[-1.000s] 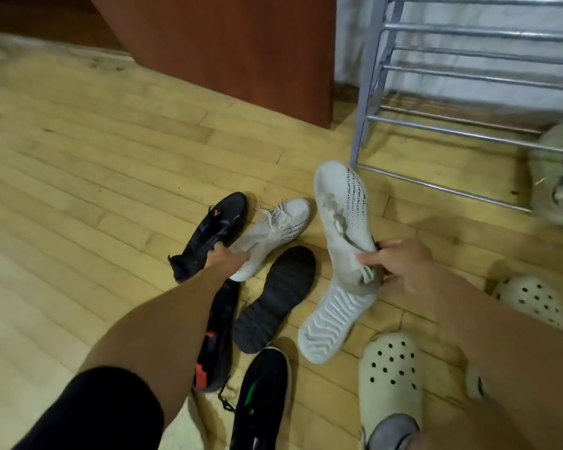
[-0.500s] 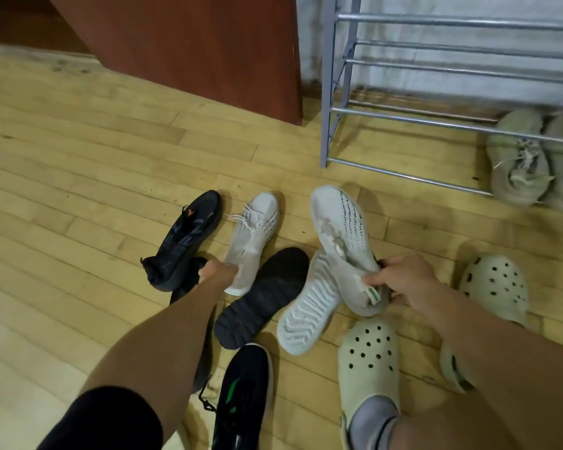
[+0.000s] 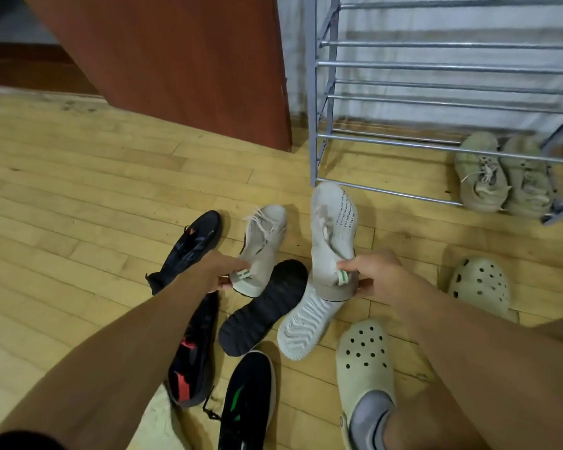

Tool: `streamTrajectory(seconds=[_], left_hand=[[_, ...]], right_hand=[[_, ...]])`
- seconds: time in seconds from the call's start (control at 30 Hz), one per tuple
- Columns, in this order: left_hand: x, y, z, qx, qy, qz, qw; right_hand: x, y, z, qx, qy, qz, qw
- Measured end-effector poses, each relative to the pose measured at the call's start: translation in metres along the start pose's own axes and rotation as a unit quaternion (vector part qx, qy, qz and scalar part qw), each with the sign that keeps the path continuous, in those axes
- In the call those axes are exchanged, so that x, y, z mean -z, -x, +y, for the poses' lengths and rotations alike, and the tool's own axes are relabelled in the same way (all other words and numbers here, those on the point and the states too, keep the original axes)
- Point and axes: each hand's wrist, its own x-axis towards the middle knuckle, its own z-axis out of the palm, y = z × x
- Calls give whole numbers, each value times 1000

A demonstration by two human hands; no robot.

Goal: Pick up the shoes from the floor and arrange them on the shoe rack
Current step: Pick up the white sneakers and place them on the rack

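Note:
My right hand (image 3: 376, 276) grips the heel of a white knit sneaker with black marks (image 3: 333, 228), its toe pointing at the grey metal shoe rack (image 3: 313, 125). My left hand (image 3: 220, 271) holds the heel of a light grey laced sneaker (image 3: 264, 241). On the floor below lie a white sneaker sole-up (image 3: 306, 326), a black shoe sole-up (image 3: 264, 306), a dark sneaker (image 3: 189, 245), a black-and-red shoe (image 3: 194, 355) and a black shoe with green marks (image 3: 249, 401). A beige pair of sneakers (image 3: 501, 177) sits at the rack's bottom right.
A red-brown wooden panel (image 3: 176, 60) stands left of the rack. I wear a pale clog (image 3: 363, 362) on one foot with a grey sock; a second clog (image 3: 480, 287) is at the right. Bare wooden floor (image 3: 62, 206) stretches to the left.
My left hand closed on the light grey sneaker's heel and tilted it up. My right hand lifted the white knit sneaker a little. The view swung up toward the rack.

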Motion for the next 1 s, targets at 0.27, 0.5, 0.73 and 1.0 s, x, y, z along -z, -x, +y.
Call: streamTrajectory(seconds=[0.27, 0.5, 0.73, 1.0], left_hand=[[-50, 8, 54, -84, 36, -71, 993], [-130, -25, 121, -119, 61, -128, 983], [-179, -70, 195, -166, 74, -117, 976], [-207, -133, 262, -186, 67, -89, 976]], right_hand=[[28, -14, 12, -57, -93, 51, 993], [87, -63, -19, -37, -104, 100, 989], [134, -125, -64, 7, -30, 170, 985], [148, -217, -95, 54, 27, 192, 979]])
